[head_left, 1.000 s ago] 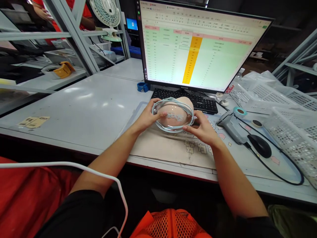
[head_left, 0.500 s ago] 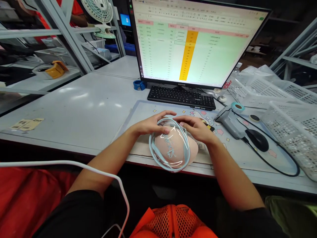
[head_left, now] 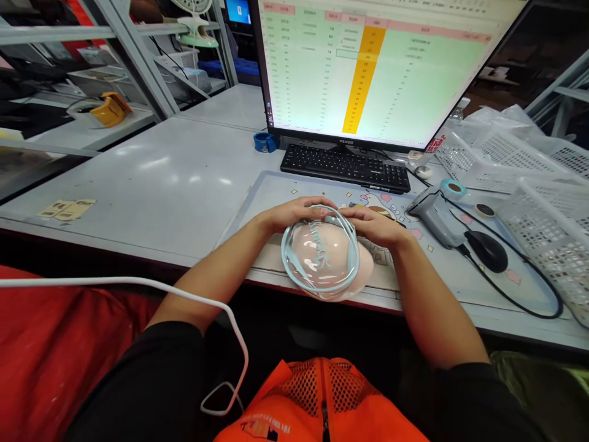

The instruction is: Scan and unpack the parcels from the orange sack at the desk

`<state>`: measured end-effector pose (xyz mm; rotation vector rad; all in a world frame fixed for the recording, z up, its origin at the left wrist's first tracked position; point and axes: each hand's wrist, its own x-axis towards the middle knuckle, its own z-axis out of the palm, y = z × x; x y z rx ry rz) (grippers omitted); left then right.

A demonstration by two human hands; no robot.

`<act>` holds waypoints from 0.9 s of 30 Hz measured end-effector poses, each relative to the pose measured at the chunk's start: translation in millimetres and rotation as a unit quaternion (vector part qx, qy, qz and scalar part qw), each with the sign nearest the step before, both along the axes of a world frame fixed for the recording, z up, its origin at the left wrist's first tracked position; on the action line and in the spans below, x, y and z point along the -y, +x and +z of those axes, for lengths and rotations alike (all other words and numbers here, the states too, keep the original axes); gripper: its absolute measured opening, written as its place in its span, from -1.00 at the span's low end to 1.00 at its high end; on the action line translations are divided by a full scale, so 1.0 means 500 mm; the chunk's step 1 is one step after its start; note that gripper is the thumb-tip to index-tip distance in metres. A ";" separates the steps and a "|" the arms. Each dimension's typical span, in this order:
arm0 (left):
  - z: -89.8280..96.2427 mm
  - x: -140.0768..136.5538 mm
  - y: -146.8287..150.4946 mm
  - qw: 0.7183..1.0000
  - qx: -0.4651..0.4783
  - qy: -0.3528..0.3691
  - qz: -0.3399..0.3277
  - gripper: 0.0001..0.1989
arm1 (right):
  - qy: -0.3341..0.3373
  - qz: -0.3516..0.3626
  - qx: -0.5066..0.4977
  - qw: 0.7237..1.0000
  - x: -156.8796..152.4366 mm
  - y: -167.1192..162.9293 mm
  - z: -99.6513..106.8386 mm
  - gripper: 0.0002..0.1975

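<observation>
A round clear plastic pouch (head_left: 319, 258) with light blue piping and blue lettering stands at the table's front edge. Pale pink contents show through its clear front, and a pale pink rounded part (head_left: 364, 270) juts out at its right. My left hand (head_left: 301, 212) grips the upper left rim, fingers curled over the top. At the upper right, my right hand (head_left: 375, 226) holds the rim with its fingertips close to the left ones. The fingertips of both hands are partly hidden behind the rim.
Behind the pouch are a desk mat (head_left: 271, 190), black keyboard (head_left: 343, 167) and monitor (head_left: 368, 73). To the right lie a grey barcode scanner (head_left: 435, 218), black mouse (head_left: 486, 250) and white plastic baskets (head_left: 547, 221). A white cable (head_left: 184, 293) crosses over my left arm.
My left thumb has left the pouch's clear front and moved up to the rim. The pouch is tipped back a little, its front facing up more. The camera view has tilted down.
</observation>
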<state>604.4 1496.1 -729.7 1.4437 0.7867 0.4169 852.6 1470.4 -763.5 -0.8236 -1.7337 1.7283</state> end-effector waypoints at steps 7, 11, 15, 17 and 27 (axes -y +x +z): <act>-0.033 -0.012 0.000 0.995 -0.024 -0.097 0.014 -0.54 | -0.058 0.012 0.007 0.998 -0.004 -0.009 -0.020 -0.51; -0.036 -0.016 -0.009 0.990 -0.016 -0.137 0.018 -0.59 | -0.089 -0.052 -0.004 0.995 -0.008 -0.015 -0.031 -0.54; -0.041 -0.022 -0.013 0.989 0.007 -0.144 0.042 -0.63 | -0.055 -0.133 -0.015 0.990 -0.008 -0.021 -0.023 -0.53; -0.044 -0.027 -0.014 0.987 0.017 -0.147 0.061 -0.64 | -0.019 -0.175 -0.018 0.984 -0.009 -0.022 -0.013 -0.52; -0.046 -0.051 -0.027 0.979 0.065 -0.159 0.109 -0.69 | 0.056 -0.307 -0.019 0.950 -0.015 -0.015 0.005 -0.55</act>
